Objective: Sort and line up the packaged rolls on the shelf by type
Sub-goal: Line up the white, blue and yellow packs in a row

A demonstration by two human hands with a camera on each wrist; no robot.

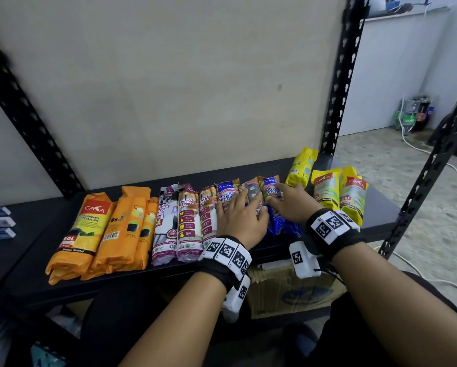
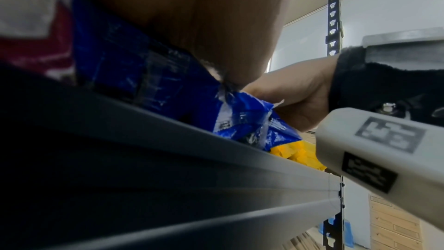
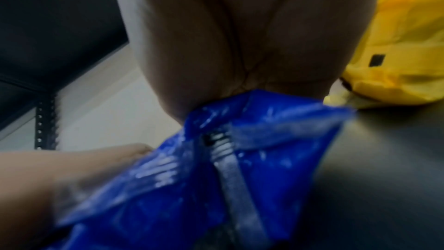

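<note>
Head view: blue packaged rolls (image 1: pixel 272 200) marked "Single Handle", crinkled glossy wrap, lie mid-shelf (image 1: pixel 50 229) between maroon "Draw String Bag" rolls (image 1: pixel 187 223) and yellow CASA rolls (image 1: pixel 338 194). Left hand (image 1: pixel 241 221) rests flat on them, fingers extended; right hand (image 1: pixel 292 202) curls round one.

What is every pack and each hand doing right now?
orange packs: lying side by side
draw string packs: lying side by side
blue packs: under both hands
yellow packs: lying, one set farther back
left hand: resting on blue packs
right hand: resting on blue packs
</note>
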